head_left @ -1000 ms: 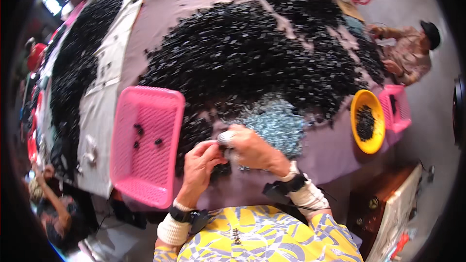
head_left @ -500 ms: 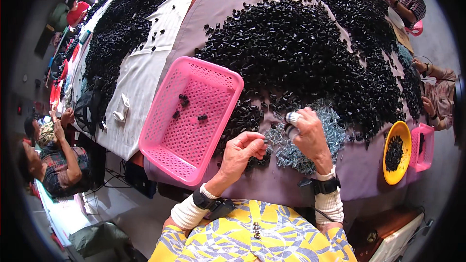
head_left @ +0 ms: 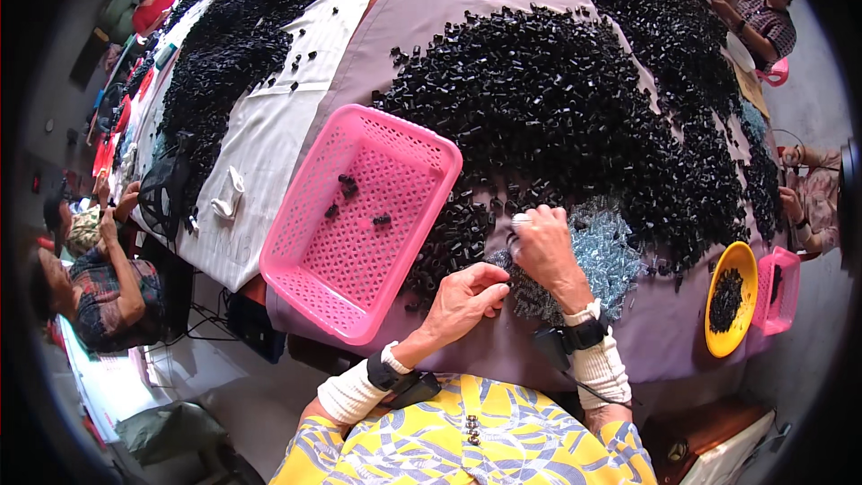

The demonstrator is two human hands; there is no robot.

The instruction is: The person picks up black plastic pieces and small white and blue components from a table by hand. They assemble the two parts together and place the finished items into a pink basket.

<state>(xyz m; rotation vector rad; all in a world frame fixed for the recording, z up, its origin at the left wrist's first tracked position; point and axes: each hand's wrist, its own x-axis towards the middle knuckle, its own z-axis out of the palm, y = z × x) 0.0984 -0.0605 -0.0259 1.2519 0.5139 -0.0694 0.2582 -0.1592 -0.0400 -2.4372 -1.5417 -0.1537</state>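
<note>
My left hand (head_left: 462,307) is over the table's near edge, thumb and forefinger pinched together; whatever is at the tips is too small to name. Just right of it my right hand (head_left: 546,250) reaches down with fingers drawn together, their tips partly hidden, at the border of two heaps. A pile of small bluish-silver pieces (head_left: 609,256) lies under and beside the right wrist. Beyond both hands spreads a big heap of small black pieces (head_left: 539,99). Left of my hands stands a pink perforated basket (head_left: 359,265) with several black pieces (head_left: 347,186) in it.
A yellow bowl (head_left: 743,283) holding black pieces and a small pink basket (head_left: 787,292) sit at the right edge. A white cloth (head_left: 269,135) covers the left side, with another black heap (head_left: 224,63). Other people (head_left: 112,283) sit along both sides.
My right hand has moved left and turned, its fingers now close to the black pieces. The left hand has shifted slightly right and down, still pinched.
</note>
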